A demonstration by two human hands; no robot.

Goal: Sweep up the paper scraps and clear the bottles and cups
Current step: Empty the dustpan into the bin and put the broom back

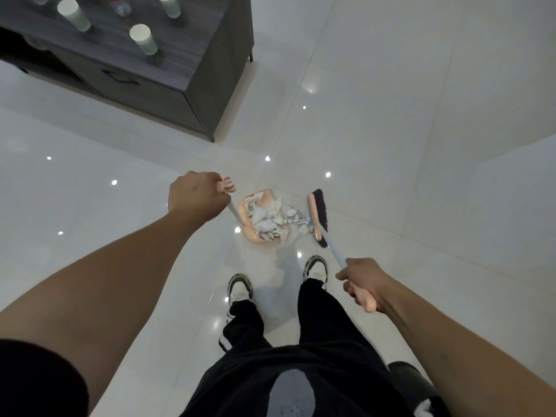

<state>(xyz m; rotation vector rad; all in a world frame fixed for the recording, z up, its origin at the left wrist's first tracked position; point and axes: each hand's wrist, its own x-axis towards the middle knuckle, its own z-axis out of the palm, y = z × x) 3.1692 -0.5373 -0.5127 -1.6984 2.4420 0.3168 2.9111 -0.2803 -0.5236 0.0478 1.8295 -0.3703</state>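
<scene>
My left hand [195, 197] grips the top of a long-handled pink dustpan [255, 236] that stands on the white floor just ahead of my feet. The pan holds a heap of paper scraps [264, 215]. A few loose scraps [296, 219] lie at its right lip. My right hand [362, 284] holds the pink grip of a broom whose dark-bristled head [319, 216] rests on the floor right of those scraps. Several pale green cups [144, 39] and a clear bottle [118, 6] stand on the dark cabinet at the top left.
The dark grey cabinet [192, 73] stands at the upper left, its corner about a step beyond the dustpan. Glossy white tiles [421, 145] stretch out to the right and front. My shoes [316, 267] sit just behind the pan. A black bin [406, 377] shows at the bottom right.
</scene>
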